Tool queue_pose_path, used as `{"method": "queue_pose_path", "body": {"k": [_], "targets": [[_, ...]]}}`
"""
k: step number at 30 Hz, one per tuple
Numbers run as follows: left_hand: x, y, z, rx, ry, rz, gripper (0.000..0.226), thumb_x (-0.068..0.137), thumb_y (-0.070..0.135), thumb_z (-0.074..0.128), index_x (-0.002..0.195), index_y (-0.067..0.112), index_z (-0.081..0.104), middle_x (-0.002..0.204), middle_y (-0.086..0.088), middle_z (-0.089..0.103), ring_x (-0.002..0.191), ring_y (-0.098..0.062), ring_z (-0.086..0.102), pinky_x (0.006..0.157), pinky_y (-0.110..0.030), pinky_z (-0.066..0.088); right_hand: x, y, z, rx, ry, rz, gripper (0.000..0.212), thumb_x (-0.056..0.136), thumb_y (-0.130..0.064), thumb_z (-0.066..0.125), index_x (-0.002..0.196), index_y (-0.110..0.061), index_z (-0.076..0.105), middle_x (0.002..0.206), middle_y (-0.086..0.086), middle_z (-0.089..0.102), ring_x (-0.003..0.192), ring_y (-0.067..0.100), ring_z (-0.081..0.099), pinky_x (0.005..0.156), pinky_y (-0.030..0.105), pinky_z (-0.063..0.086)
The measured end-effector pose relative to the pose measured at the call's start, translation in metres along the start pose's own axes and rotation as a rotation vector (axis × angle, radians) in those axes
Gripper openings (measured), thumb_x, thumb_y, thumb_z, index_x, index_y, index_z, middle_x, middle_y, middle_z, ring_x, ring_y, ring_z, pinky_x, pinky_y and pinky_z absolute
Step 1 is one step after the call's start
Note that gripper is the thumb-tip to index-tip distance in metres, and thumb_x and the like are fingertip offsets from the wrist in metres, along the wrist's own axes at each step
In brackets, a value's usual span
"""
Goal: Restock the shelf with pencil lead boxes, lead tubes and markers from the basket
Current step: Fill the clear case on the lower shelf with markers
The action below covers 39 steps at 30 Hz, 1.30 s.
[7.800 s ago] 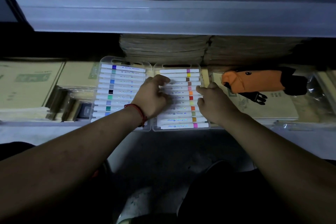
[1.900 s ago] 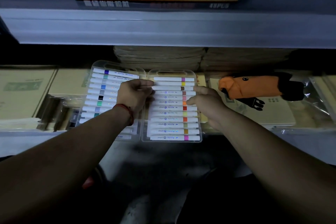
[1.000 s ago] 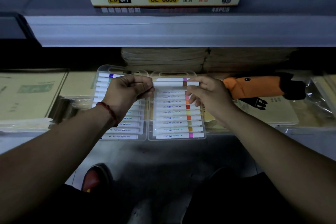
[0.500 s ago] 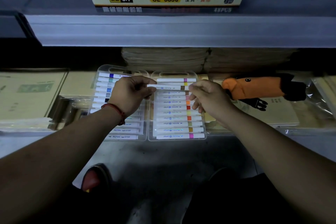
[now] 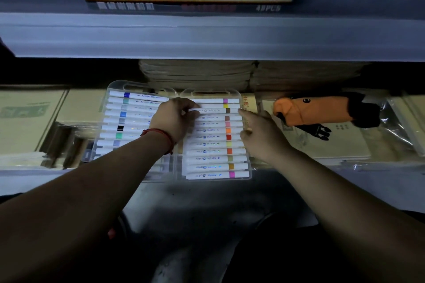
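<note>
Two marker cases (image 5: 210,94) on a dim lower shelf (image 5: 368,178), paper stacks (image 5: 197,73) behind.

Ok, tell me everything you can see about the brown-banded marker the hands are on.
The marker is a slim white barrel, plastic by its look, with a dark brown band near its right end and small print along it. It lies level, third from the top in the right-hand clear case, just under the yellow-banded marker. The left hand pinches its left end; the right hand touches its right tip with one fingertip.
</note>
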State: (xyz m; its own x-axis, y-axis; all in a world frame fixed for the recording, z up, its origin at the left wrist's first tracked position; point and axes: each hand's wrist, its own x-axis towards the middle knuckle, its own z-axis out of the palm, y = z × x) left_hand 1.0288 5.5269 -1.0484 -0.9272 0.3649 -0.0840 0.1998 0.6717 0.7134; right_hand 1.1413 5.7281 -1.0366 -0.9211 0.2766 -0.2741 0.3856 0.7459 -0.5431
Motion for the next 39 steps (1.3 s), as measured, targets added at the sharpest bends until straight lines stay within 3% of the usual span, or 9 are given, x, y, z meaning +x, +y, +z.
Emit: {"method": "queue_pose_path", "body": {"k": [2,6,11,17,24,29,32,35,39], "targets": [[0.002,-0.001,-0.001,0.056,-0.022,0.023,0.017,0.095,0.027,0.064,0.107,0.026,0.075,0.075,0.005,0.073,0.073,-0.006,0.067,0.077,-0.027,0.051,-0.001,0.000,0.000,-0.015,-0.015,0.001,0.062,0.100,-0.020,0.053,0.156,-0.034,0.030,0.157,0.007,0.028,0.128,0.026,0.051,0.101,0.039,0.049],[0.007,-0.007,0.000,0.262,-0.051,0.109,0.023,0.098,0.030,0.059,0.115,0.025,0.073,0.108,-0.009,0.065,0.102,-0.030,0.062,0.087,-0.041,0.052,-0.001,-0.003,0.000,-0.025,-0.043,0.016,0.062,0.101,-0.021,0.050,0.157,-0.034,0.027,0.158,0.004,0.023,0.124,0.024,0.053,0.096,0.038,0.052],[0.008,-0.008,-0.001,0.386,-0.021,0.187,0.026,0.098,0.026,0.062,0.119,0.016,0.073,0.116,-0.018,0.054,0.101,-0.038,0.060,0.089,-0.047,0.053,0.000,-0.002,0.002,-0.049,-0.068,0.009,0.062,0.102,-0.022,0.047,0.157,-0.037,0.025,0.156,0.003,0.023,0.127,0.026,0.050,0.098,0.041,0.051],[0.005,-0.010,0.005,0.524,-0.084,0.043,0.039,0.102,0.040,0.037,0.118,0.015,0.063,0.118,-0.007,0.053,0.108,-0.032,0.057,0.073,-0.031,0.037,0.000,-0.005,0.001,-0.090,-0.092,0.019,0.063,0.102,-0.022,0.045,0.157,-0.038,0.021,0.156,0.002,0.020,0.126,0.026,0.050,0.096,0.041,0.052],[-0.011,0.008,0.001,0.679,-0.204,0.148,0.048,0.092,0.016,0.049,0.139,0.009,0.052,0.136,-0.019,0.040,0.125,-0.039,0.037,0.087,-0.047,0.052,0.000,-0.008,0.002,-0.137,-0.156,0.043,0.063,0.104,-0.025,0.041,0.159,-0.037,0.013,0.157,0.002,0.016,0.130,0.026,0.045,0.096,0.039,0.050],[-0.005,-0.001,0.006,0.693,-0.276,0.124,0.080,0.067,0.048,0.008,0.123,0.015,0.055,0.127,-0.013,0.058,0.125,-0.038,0.047,0.099,-0.050,0.043,-0.001,-0.010,0.006,-0.213,-0.185,0.022,0.066,0.105,-0.029,0.038,0.160,-0.033,0.001,0.155,0.006,0.014,0.139,0.030,0.032,0.105,0.043,0.044],[-0.007,0.005,-0.001,0.358,-0.165,0.017,0.054,0.084,0.040,0.032,0.120,0.019,0.066,0.124,-0.011,0.067,0.117,-0.039,0.058,0.099,-0.045,0.047,-0.001,-0.008,0.005,-0.210,-0.180,0.008,0.066,0.105,-0.031,0.038,0.160,-0.031,0.001,0.156,0.008,0.014,0.140,0.030,0.032,0.106,0.043,0.044],[-0.007,0.009,-0.007,0.041,-0.042,-0.124,0.027,0.093,0.019,0.063,0.120,0.020,0.070,0.101,-0.010,0.076,0.096,-0.026,0.070,0.089,-0.033,0.053,-0.001,-0.008,0.005,-0.199,-0.178,0.002,0.066,0.106,-0.030,0.038,0.160,-0.032,0.001,0.157,0.008,0.014,0.140,0.030,0.032,0.106,0.043,0.043],[-0.003,0.003,-0.006,0.013,-0.017,-0.104,0.021,0.091,0.026,0.073,0.112,0.025,0.074,0.086,-0.005,0.075,0.085,-0.022,0.071,0.076,-0.025,0.049,-0.001,-0.007,0.006,-0.202,-0.180,0.006,0.066,0.105,-0.030,0.037,0.160,-0.033,0.000,0.158,0.008,0.012,0.142,0.032,0.029,0.106,0.043,0.043]]}}
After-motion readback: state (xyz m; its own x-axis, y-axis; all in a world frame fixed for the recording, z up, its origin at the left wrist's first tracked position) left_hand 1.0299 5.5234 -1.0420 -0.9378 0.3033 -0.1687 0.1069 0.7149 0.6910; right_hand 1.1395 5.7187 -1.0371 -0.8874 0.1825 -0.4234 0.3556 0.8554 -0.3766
